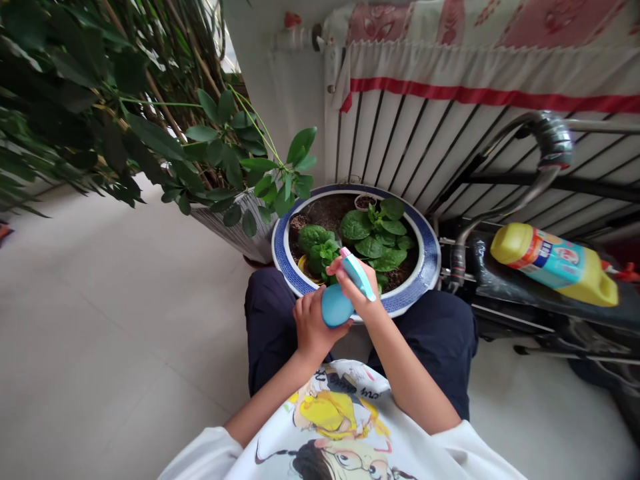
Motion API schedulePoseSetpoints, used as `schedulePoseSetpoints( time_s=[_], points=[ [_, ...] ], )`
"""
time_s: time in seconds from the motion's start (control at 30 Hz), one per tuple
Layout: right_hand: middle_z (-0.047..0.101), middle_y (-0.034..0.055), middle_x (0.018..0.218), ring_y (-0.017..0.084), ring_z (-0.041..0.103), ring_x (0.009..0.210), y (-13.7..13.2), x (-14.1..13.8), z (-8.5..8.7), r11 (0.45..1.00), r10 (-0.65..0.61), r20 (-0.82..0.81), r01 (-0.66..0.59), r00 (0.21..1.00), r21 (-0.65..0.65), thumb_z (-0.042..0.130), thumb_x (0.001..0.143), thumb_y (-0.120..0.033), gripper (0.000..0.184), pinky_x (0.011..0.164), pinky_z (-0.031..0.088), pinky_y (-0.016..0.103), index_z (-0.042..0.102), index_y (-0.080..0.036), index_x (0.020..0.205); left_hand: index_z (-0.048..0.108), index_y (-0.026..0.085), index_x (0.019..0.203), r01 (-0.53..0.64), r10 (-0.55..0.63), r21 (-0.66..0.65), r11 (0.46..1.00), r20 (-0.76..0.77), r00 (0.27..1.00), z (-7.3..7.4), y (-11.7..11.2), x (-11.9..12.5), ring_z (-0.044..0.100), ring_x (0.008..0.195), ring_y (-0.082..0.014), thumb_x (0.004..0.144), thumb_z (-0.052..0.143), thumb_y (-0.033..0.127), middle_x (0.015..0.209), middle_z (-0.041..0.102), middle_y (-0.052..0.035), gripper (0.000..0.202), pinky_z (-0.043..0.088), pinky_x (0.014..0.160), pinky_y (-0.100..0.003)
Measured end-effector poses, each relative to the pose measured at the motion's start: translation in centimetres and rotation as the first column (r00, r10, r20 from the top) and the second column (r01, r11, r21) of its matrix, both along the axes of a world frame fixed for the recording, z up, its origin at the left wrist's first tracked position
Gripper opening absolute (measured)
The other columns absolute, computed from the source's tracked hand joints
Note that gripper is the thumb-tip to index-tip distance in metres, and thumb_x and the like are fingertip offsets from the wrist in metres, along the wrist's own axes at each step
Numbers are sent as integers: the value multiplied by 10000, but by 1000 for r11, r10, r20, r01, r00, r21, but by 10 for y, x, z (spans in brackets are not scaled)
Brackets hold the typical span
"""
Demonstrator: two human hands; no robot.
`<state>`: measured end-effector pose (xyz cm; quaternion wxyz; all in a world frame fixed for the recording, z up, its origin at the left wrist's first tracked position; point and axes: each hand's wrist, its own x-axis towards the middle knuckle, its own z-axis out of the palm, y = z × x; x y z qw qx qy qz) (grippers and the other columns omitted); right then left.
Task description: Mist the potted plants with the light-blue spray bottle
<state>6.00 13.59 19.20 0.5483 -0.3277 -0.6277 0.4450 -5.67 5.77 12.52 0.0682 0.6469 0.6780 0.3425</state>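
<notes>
A blue spray bottle (336, 307) with a light blue head and pink nozzle is held between both hands, nozzle pointing away over the pot. My left hand (315, 320) wraps round the bottle's body from the left. Around the head and trigger, my right hand (359, 287) is closed. Just beyond is a round pot with a blue-and-white rim (429, 247). In its soil grow a broad-leaved green plant (376, 235) and a smaller leafy plant (317, 248) at the left. My hands partly hide the pot's near side.
A tall leafy plant (215, 147) in a ribbed pot (235, 227) leans in from the left. Behind stands a white radiator (390, 140) under a red-edged cloth (475, 67). At the right, a yellow jug (555, 263) lies on a metal-framed black seat (493, 273).
</notes>
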Motion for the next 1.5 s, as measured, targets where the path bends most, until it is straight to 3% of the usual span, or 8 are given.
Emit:
schedulePoseSetpoints(
  time_s=[0.17,0.33,0.5,0.77,1.0,1.13,1.33,1.5],
  points=[
    [657,30,772,187,640,694,-2,10,8,999,-22,-7,22,1000,-27,570,896,-374,181,676,538,325,626,-205,862,484,203,1278,20,-18,69,997,-27,999,12,1,7,543,1050,-327,611,790,501,1119,601,-122,792,427,953,-472],
    [678,52,944,224,666,864,-2,11,23,990,122,6,-122,992,69,631,850,-424,256,842,543,382,631,-216,1000,438,206,1293,19,-19,64,998,1,1000,14,-4,10,549,1047,-320,626,789,496,1105,595,-112,808,435,938,-470],
    [630,31,808,191,629,738,-2,2,30,994,90,27,-92,996,66,551,895,-440,237,757,556,356,601,-215,838,430,204,1293,-26,28,100,995,-26,999,16,-7,6,549,1061,-335,652,771,488,1122,583,-122,779,425,960,-499],
    [671,51,923,199,654,835,3,-10,40,966,195,167,-219,967,141,646,844,-359,193,804,531,344,632,-195,943,415,200,1290,-69,63,81,994,75,995,11,-8,8,572,1061,-337,642,775,496,1106,603,-119,799,463,905,-488],
    [668,30,761,191,658,674,6,-15,25,997,18,-27,-20,999,-81,634,853,-408,210,521,500,285,653,-199,866,464,214,1310,-112,104,73,991,107,989,18,-9,3,551,1130,-341,596,785,555,1195,597,-129,854,440,989,-500],
    [704,62,881,188,649,682,3,-13,31,994,65,21,-63,998,-85,646,850,-414,223,458,468,275,670,-212,940,430,216,1351,-56,46,50,997,185,982,19,-9,3,560,1191,-330,592,781,556,1280,594,-118,903,444,1022,-483],
    [689,55,903,214,662,834,-5,-18,44,997,54,46,-56,998,50,628,863,-414,218,730,543,348,655,-209,930,407,191,1369,-11,-14,120,993,205,979,19,-10,-4,565,1220,-341,596,787,506,1363,563,-147,917,460,994,-493],
    [649,21,798,185,637,755,-8,-28,52,998,34,-47,-37,998,-47,617,872,-403,191,739,538,336,629,-213,871,416,182,1354,-32,-2,248,968,137,991,31,-9,-15,611,1153,-335,604,777,486,1289,614,-150,886,473,944,-492]
  ],
)
